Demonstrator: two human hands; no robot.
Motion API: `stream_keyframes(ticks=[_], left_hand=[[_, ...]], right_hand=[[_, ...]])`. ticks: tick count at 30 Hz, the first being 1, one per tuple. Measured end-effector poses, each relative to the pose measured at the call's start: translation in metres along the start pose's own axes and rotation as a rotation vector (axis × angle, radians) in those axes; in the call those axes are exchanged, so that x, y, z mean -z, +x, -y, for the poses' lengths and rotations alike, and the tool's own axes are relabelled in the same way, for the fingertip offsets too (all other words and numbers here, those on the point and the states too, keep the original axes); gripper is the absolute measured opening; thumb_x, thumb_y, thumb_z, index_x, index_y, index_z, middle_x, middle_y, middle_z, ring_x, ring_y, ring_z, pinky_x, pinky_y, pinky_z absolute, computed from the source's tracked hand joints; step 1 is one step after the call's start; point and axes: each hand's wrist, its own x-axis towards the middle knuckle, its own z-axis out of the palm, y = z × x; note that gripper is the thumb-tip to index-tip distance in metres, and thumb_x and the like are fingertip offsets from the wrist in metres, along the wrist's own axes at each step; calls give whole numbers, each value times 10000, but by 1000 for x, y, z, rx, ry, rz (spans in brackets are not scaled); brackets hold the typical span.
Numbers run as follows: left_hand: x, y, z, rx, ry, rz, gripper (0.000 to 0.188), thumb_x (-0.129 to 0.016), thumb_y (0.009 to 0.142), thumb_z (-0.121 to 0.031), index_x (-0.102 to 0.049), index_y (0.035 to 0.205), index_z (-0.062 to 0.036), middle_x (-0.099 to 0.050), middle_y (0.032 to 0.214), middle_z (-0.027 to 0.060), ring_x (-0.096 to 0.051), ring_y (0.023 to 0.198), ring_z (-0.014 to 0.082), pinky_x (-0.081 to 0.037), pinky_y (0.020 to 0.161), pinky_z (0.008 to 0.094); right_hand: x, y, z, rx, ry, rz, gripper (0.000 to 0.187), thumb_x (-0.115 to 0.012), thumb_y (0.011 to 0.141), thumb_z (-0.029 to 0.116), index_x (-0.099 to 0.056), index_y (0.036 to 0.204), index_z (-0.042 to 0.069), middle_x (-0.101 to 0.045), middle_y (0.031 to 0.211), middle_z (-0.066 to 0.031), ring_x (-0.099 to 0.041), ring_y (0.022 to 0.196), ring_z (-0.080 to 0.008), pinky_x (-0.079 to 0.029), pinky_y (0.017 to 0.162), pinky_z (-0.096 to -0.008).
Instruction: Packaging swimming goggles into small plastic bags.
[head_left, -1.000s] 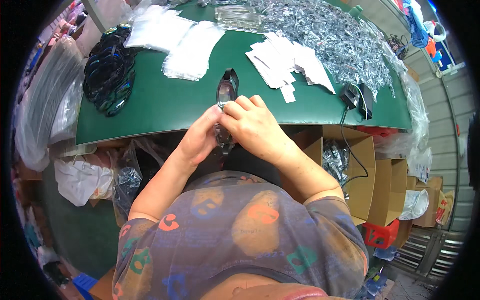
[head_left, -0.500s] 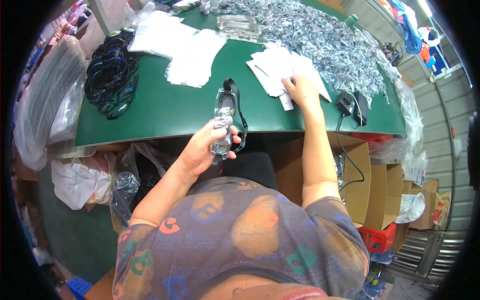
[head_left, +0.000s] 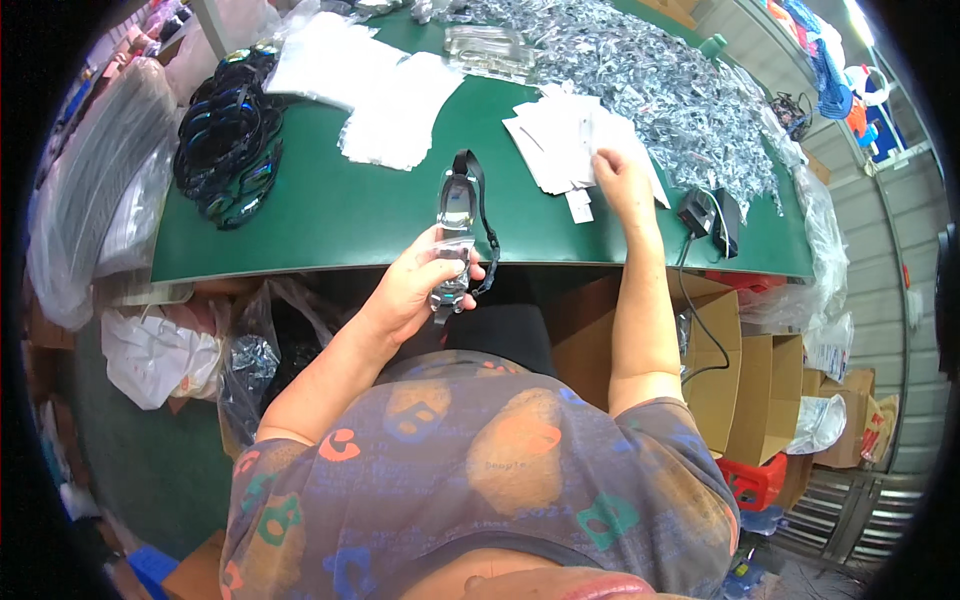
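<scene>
My left hand [head_left: 412, 288] is closed around a pair of swimming goggles [head_left: 457, 205], held at the table's near edge. Their lenses look clear to grey, and a black strap [head_left: 483, 205] with a buckle loops out to the right. Under my thumb, a small clear plastic packet [head_left: 455, 250] is pressed against the goggles. Over the pile of white paper sheets [head_left: 545, 150], my right hand [head_left: 625, 182] pinches the edge of a white sheet [head_left: 598, 133] between thumb and fingers. A small white slip [head_left: 579, 207] sticks out below the pile.
Dark goggles [head_left: 225, 140] lie heaped at the left of the green table [head_left: 300, 230]. White bags [head_left: 395, 125] lie beyond my left hand. Many small clear packets [head_left: 660, 90] cover the far right. A black adapter [head_left: 698, 213] with a cable sits right; cardboard boxes [head_left: 715, 370] stand below.
My right hand has shifted slightly right and turned, with a white sheet now showing at its fingertips. My left hand keeps hold of the goggles and the packet. The view has shifted slightly.
</scene>
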Motion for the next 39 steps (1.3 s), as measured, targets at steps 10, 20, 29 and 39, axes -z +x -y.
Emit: stream_keyframes(ticks=[10, 20, 29, 39], left_hand=[[3, 7, 4, -39, -85, -18, 433, -564, 1041, -421, -556, 1312, -84, -646, 1186, 92, -655, 1029, 169, -593, 735, 359], [2, -3, 9, -115, 51, -64, 574, -608, 1048, -287, -365, 1518, -65, -590, 1265, 81, -617, 1106, 181, -586, 784, 359], [-2, -12, -13, -151, -81, -33, 356, -563, 1066, -209, -473, 1362, -33, -643, 1079, 106, -679, 906, 179, -603, 623, 313], [4, -31, -63, -124, -40, 80, 343, -678, 975, -140, -555, 1272, -22, -646, 1090, 96, -680, 916, 161, -602, 612, 280]], right_hand=[[18, -112, 164, -388, 1058, 655, 101, -710, 941, 123, -690, 920, 26, -650, 634, -50, -529, 444, -95, -400, 427, -224], [-26, -124, 165, -151, 814, 720, 180, -702, 936, 185, -681, 866, 20, -659, 697, -11, -605, 607, -60, -499, 579, -247], [-5, -122, 169, -124, 1143, 379, 96, -699, 962, 102, -631, 897, 86, -577, 771, 43, -512, 680, -37, -375, 601, -200], [-23, -138, 188, -661, 1771, 927, 391, -728, 925, 268, -597, 1224, 52, -616, 968, -21, -629, 881, -170, -545, 956, -423]])
